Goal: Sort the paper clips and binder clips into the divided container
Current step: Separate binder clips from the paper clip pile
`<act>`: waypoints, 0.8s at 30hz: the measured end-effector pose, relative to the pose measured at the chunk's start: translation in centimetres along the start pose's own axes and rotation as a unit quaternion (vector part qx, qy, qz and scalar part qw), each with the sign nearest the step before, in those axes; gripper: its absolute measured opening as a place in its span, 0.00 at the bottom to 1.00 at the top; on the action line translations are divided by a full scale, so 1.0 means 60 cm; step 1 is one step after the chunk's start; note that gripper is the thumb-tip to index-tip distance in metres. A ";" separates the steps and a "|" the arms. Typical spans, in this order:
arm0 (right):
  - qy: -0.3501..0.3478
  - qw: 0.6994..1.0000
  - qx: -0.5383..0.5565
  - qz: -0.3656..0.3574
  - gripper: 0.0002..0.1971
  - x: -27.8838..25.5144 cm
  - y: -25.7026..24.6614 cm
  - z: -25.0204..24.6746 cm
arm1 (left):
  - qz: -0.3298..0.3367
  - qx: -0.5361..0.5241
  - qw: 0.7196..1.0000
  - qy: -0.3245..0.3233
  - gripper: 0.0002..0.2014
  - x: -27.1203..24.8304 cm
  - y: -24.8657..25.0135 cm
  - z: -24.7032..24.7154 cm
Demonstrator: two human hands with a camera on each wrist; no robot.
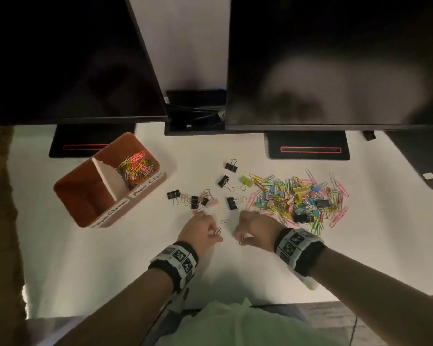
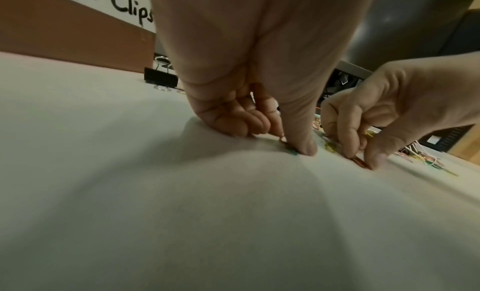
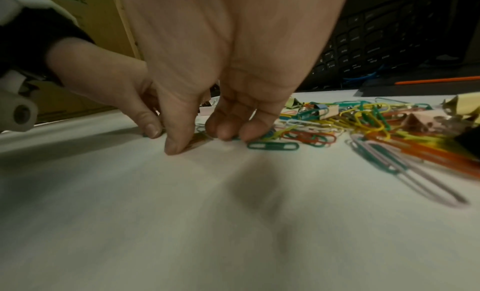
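Overhead, two dark monitors (image 1: 335, 61) hang over the white desk (image 1: 110, 258), their upper parts cut off by the frame. Left of the hands stands the brown divided container (image 1: 85, 193); its far compartment holds coloured paper clips (image 1: 135, 167), its near one looks bare, though part of its floor is hidden by the wall. White labels on its front read "Paper Clips" and, less clearly, "Paper Clamps". Right of the container lies the mixed pile of paper clips and binder clips (image 1: 298, 198), and between the two sit several black binder clips (image 1: 223, 181).

Both forearms reach in, wrists banded with marker-printed straps. The left hand (image 1: 200, 231) is knuckles-up, fingers curled, thumb and fingertips pinching a paper clip (image 1: 217, 232) against the desk. The right hand (image 1: 254, 229), just beside it, pinches another small clip (image 3: 198, 142) likewise; its colour is hard to make out.
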State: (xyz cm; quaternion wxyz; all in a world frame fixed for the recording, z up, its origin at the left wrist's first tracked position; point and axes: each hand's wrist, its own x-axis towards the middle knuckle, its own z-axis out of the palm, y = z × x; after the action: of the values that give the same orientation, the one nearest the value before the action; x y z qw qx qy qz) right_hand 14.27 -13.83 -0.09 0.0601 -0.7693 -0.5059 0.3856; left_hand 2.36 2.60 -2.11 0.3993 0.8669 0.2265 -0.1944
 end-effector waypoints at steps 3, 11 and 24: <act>0.007 1.000 0.011 0.010 0.07 0.006 0.003 0.002 | 0.004 0.007 1.000 0.007 0.07 0.003 -0.001 0.008; 0.007 0.999 0.042 0.023 0.07 0.000 0.024 0.006 | 0.061 0.072 0.995 0.012 0.03 0.000 -0.004 0.015; 0.108 0.989 0.089 0.043 0.16 -0.017 0.068 -0.031 | 0.083 0.053 0.995 0.027 0.12 0.029 0.017 0.011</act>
State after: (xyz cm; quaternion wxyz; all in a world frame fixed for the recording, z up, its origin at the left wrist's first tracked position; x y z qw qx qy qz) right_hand 18.28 -16.09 -0.20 0.1659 -0.8192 -0.4265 0.3457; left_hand 4.23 1.91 -2.81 0.3610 0.9076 0.1537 -0.1494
